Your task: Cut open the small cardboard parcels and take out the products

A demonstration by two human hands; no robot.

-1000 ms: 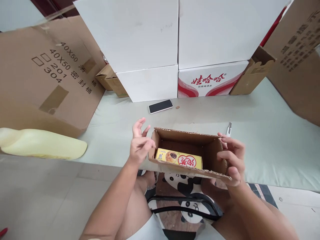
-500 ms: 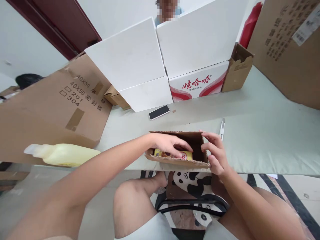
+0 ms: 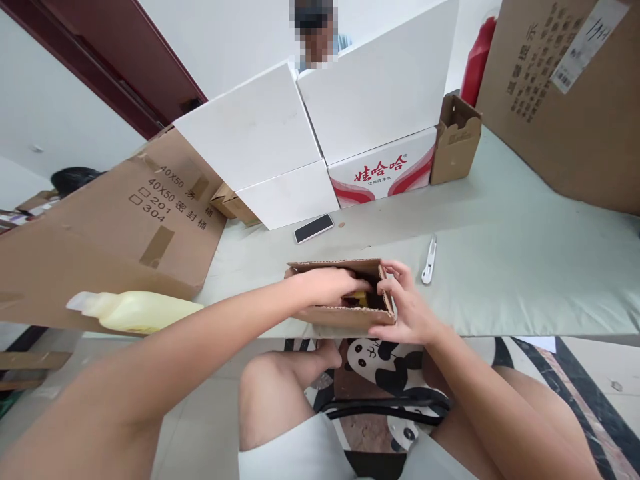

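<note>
A small open cardboard box (image 3: 340, 316) sits at the table's near edge with its opening upward. My left hand (image 3: 327, 285) reaches down inside it, fingers curled over a yellow printed container (image 3: 358, 297) that looks like a can lying on its side. The fingertips and most of that container are hidden. On the box's right end wall, my right hand (image 3: 407, 303) is closed, with fingers over the rim and the thumb low at the near corner.
A white box cutter (image 3: 429, 261) lies right of the box, a phone (image 3: 313, 229) behind it. White boxes (image 3: 380, 100) form a wall at the back, with a person beyond. Large cartons (image 3: 165, 213) flank the table; a pale yellow bottle (image 3: 145, 310) lies at left.
My left hand has gone deeper into the box, and the yellow container sits lower, mostly hidden. My right hand has closed onto the end wall. The camera view has shifted slightly.
</note>
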